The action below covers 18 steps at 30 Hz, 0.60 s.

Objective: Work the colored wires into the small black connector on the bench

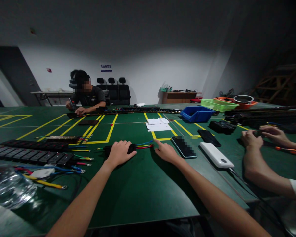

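Note:
My left hand (120, 152) lies over a black rectangular block (108, 151), fingers across its top and thumb along the right end, hiding most of it. From that end run blue, red and yellow wires (143, 146); a short green-yellow wire (99, 149) sticks out on the left. At the wires' far ends is my right hand (165, 151), index finger stretched out and thumb apart from it. Whether the fingertip touches the wires is too small to tell. A phone (184, 147) lies just right of that hand.
Left are rows of black blocks with wires (39, 156) and a clear plastic container (11, 187). A white power bank (215, 154), dark phone (209, 137), paper sheets (158, 127) and blue bin (197, 114) lie ahead and right. Co-workers' hands (253, 140) (80, 111) work nearby.

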### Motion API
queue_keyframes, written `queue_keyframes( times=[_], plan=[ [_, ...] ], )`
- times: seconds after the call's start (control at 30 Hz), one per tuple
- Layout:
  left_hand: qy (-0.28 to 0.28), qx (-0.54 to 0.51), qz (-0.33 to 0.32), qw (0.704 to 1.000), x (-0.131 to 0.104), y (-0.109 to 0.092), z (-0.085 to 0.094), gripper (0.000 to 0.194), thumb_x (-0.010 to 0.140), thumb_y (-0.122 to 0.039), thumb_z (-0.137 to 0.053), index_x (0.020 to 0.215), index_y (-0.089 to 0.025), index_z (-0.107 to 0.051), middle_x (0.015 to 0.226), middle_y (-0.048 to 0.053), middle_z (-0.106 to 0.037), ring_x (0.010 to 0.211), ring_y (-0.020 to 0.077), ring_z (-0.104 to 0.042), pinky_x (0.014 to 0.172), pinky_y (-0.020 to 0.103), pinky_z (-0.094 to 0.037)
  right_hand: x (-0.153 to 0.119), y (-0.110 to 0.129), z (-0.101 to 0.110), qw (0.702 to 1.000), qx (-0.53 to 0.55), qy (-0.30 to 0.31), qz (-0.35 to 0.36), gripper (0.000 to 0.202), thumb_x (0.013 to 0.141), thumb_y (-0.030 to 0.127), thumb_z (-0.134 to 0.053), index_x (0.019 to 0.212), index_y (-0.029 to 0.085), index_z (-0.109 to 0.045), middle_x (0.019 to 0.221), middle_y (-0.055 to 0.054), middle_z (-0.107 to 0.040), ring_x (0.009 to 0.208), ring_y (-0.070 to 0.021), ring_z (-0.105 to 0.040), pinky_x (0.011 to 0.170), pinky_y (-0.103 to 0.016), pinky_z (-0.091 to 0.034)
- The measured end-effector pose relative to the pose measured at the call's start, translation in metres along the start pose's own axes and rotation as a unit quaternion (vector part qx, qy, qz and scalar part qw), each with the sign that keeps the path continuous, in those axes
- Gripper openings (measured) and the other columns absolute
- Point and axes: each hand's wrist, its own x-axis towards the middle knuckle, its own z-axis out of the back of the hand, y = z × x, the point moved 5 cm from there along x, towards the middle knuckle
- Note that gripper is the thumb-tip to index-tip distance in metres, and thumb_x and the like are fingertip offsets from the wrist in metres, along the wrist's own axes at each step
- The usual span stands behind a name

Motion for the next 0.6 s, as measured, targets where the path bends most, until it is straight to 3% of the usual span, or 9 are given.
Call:
queue_keyframes(
  times=[0.13,0.43,0.53,0.6],
  plan=[
    [-0.004,0.016,0.001,1.000,0.000,0.000,0.001,0.056,0.094,-0.065,-0.046,0.117,-0.018,-0.065,0.111,0.013,-0.071,0.101,0.0298,-0.064,0.081,0.040,-0.045,-0.001,0.002,0.003,1.000,0.003,0.007,0.012,0.048,0.097,0.029,-0.043,0.143,0.019,-0.055,0.118,-0.014,-0.072,0.107,-0.0286,-0.067,0.081,-0.031,-0.045],
    [-0.010,0.011,-0.002,1.000,0.000,0.001,-0.002,0.055,0.094,-0.066,-0.047,0.116,-0.019,-0.065,0.110,0.012,-0.071,0.101,0.0295,-0.064,0.080,0.039,-0.044,0.000,0.007,0.003,1.000,0.002,0.012,0.004,0.040,0.097,0.030,-0.045,0.132,0.020,-0.062,0.112,-0.014,-0.073,0.101,-0.0284,-0.069,0.077,-0.032,-0.047],
    [-0.011,0.007,-0.006,1.000,-0.001,0.001,-0.002,0.056,0.094,-0.066,-0.047,0.116,-0.019,-0.065,0.109,0.012,-0.071,0.099,0.0286,-0.064,0.080,0.039,-0.044,-0.001,0.007,0.018,1.000,-0.003,-0.015,-0.001,0.043,0.094,0.029,-0.050,0.134,0.019,-0.062,0.109,-0.015,-0.073,0.098,-0.0293,-0.069,0.077,-0.034,-0.049],
    [-0.012,0.003,-0.005,1.000,-0.001,0.001,-0.002,0.055,0.094,-0.066,-0.047,0.116,-0.018,-0.065,0.108,0.011,-0.071,0.097,0.0279,-0.064,0.081,0.039,-0.044,-0.009,-0.009,0.039,0.998,0.037,-0.041,0.009,0.040,0.094,0.029,-0.050,0.130,0.022,-0.066,0.103,-0.011,-0.075,0.093,-0.0266,-0.070,0.076,-0.034,-0.050]
  ],
)
